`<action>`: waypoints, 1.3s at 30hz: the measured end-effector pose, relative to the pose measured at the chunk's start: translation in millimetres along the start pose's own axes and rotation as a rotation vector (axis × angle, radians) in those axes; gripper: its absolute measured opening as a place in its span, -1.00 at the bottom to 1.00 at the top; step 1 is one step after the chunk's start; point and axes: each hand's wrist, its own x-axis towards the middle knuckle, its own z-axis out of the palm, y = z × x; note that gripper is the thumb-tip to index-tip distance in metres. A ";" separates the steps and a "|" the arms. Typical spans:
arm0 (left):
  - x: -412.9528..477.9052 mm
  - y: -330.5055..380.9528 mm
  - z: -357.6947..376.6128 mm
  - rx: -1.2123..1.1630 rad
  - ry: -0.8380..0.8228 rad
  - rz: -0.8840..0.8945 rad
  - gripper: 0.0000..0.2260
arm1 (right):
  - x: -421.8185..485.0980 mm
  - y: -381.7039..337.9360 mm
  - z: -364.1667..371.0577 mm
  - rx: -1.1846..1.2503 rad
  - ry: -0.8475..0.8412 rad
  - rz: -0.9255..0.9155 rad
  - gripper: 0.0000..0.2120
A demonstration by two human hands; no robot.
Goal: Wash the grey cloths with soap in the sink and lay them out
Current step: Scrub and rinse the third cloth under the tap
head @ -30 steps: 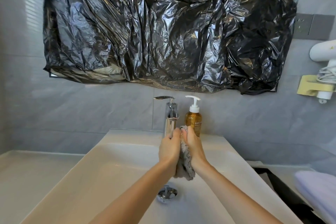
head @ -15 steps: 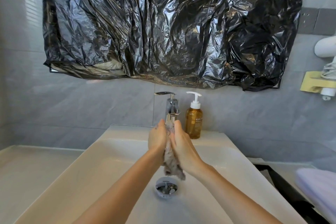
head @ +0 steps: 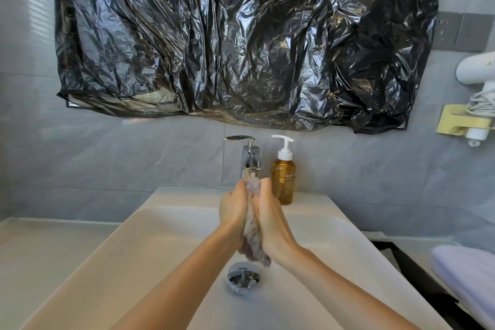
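Head camera: drain plug (head: 243,277) at six o'clock, grey cloth (head: 253,234) dangling above it over the sink (head: 160,225), sandwiched between left hand (head: 232,209) and right hand (head: 271,218), fingers (head: 265,184) curled round its top. Soft, soggy, probably slippery: grip the bunched middle. Tap (head: 251,161) twelve o'clock.

- A grey fuzzy cloth (head: 253,236) lies between the left hand (head: 233,209) and the right hand (head: 270,218).
- A chrome tap (head: 250,161) stands just behind both hands, and an amber pump bottle (head: 283,177) stands behind them to the right.
- A round chrome drain (head: 243,274) sits below them in the white ceramic sink (head: 160,236).
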 end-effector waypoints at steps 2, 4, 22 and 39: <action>5.5 1.1 -2.8 -0.060 0.056 0.008 -0.65 | -1.6 -0.8 3.1 -0.004 -0.016 0.011 -0.49; -4.3 -6.4 1.0 -0.021 -0.032 -0.020 -0.66 | 3.6 -10.2 -0.9 0.053 0.043 0.035 -0.51; 28.3 7.8 -37.3 0.008 -0.080 0.001 -0.62 | 21.2 9.4 -68.7 -0.319 0.081 -0.056 -0.87; 3.1 1.1 0.0 0.166 -0.036 0.217 -0.63 | -9.7 -2.1 -5.1 -0.382 0.262 -0.407 -0.81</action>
